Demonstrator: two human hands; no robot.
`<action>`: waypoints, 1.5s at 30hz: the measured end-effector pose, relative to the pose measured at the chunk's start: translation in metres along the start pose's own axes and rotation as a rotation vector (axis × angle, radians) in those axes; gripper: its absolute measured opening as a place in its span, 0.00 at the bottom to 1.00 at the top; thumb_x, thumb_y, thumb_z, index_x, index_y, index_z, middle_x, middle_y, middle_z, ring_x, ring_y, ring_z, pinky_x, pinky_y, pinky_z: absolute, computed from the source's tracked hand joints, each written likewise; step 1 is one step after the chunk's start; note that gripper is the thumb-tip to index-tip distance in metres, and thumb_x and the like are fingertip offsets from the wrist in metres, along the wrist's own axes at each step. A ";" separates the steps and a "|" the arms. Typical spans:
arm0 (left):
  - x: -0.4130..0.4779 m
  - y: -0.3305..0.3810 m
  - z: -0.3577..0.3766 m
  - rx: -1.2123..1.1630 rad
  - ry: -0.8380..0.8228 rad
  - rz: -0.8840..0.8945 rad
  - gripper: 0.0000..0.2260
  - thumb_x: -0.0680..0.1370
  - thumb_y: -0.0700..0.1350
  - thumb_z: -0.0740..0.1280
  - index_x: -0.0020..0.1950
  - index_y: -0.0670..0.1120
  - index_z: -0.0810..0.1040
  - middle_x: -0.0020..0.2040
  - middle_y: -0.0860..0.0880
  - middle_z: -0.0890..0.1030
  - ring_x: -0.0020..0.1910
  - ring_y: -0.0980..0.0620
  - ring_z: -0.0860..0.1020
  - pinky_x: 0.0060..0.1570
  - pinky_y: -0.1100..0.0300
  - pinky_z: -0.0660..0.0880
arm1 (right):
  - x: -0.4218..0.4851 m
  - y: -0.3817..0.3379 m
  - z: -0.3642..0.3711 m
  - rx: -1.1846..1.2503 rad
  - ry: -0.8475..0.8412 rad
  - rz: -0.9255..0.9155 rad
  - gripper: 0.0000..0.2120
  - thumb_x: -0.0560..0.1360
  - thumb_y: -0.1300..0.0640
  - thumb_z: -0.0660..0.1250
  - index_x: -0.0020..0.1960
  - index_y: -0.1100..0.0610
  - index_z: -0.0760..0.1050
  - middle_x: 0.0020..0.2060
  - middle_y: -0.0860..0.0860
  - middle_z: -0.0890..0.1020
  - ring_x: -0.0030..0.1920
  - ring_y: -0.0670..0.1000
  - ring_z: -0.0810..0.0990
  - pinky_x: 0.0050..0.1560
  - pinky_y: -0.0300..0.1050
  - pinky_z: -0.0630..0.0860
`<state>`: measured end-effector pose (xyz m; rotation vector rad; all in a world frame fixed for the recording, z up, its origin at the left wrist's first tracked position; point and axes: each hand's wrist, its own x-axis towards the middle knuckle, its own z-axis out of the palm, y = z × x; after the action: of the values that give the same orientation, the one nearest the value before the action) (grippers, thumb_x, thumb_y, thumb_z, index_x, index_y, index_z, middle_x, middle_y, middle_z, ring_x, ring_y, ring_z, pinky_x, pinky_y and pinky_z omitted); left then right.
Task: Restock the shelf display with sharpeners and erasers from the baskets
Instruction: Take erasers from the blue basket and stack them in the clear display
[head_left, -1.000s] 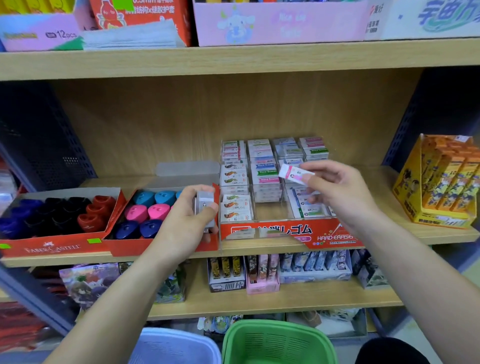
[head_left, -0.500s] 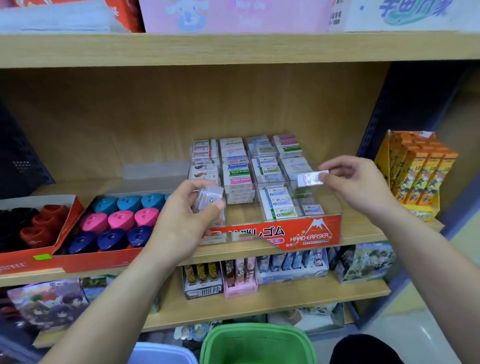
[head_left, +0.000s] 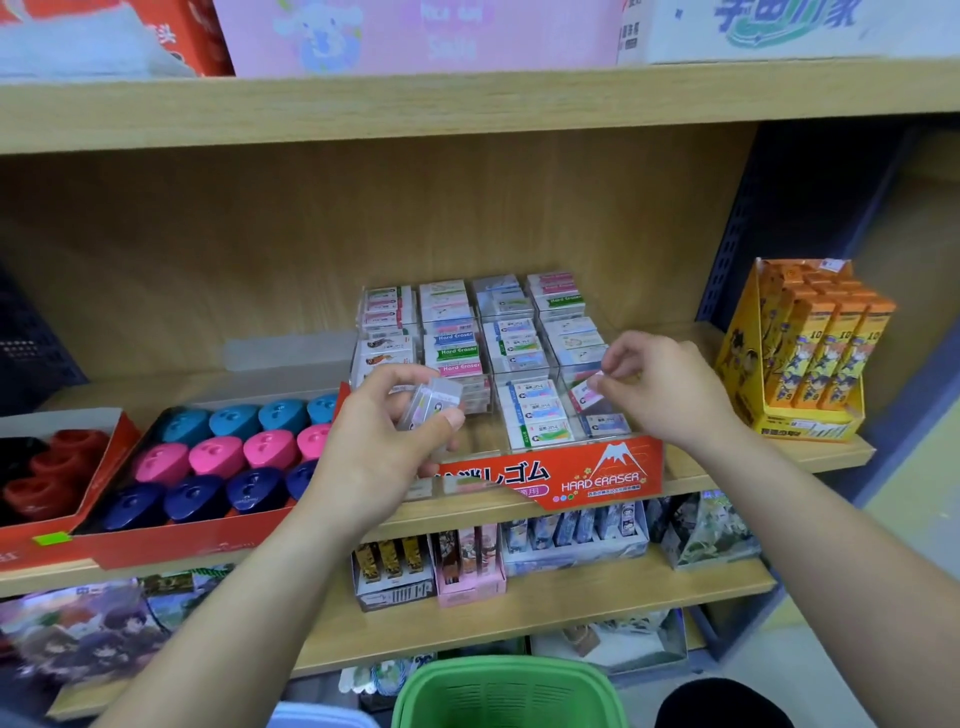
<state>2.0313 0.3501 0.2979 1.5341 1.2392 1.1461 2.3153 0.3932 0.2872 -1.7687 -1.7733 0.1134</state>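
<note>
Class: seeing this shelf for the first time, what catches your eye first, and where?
The hands at centre: the right hand pinches an eraser at the front right compartment of the red-fronted eraser display, and the left hand holds a stack of erasers beside it. Then the blue, pink and navy sharpeners in the tray at left, and the orange boxes at far right.

Both hands (head_left: 382, 441) (head_left: 662, 387) with erasers (head_left: 434, 408) (head_left: 587, 396)

Green basket (head_left: 511, 693) cut by bottom edge, top-shelf boxes (head_left: 415, 36) blurred and cropped
</note>
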 end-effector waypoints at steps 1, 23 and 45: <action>0.000 0.000 0.000 -0.003 -0.002 -0.003 0.14 0.78 0.40 0.73 0.59 0.51 0.75 0.47 0.48 0.87 0.41 0.50 0.85 0.37 0.57 0.81 | -0.001 -0.002 0.000 -0.049 0.037 -0.011 0.07 0.75 0.45 0.73 0.47 0.46 0.78 0.40 0.41 0.83 0.40 0.44 0.80 0.35 0.42 0.73; -0.027 0.021 0.012 -0.169 -0.032 -0.018 0.25 0.63 0.43 0.78 0.58 0.46 0.79 0.43 0.47 0.87 0.36 0.46 0.86 0.32 0.61 0.81 | -0.056 -0.093 0.001 0.832 -0.243 -0.128 0.03 0.78 0.57 0.72 0.50 0.51 0.84 0.42 0.50 0.85 0.38 0.50 0.82 0.39 0.42 0.78; -0.036 0.004 -0.010 -0.129 -0.008 -0.059 0.11 0.80 0.38 0.69 0.61 0.47 0.76 0.50 0.50 0.87 0.46 0.48 0.86 0.43 0.57 0.83 | -0.051 -0.033 -0.027 0.691 -0.062 0.156 0.10 0.75 0.52 0.74 0.53 0.54 0.80 0.40 0.52 0.85 0.34 0.45 0.81 0.34 0.40 0.75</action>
<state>2.0187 0.3150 0.2988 1.3966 1.1741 1.1574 2.2947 0.3329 0.3055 -1.3884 -1.3900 0.7553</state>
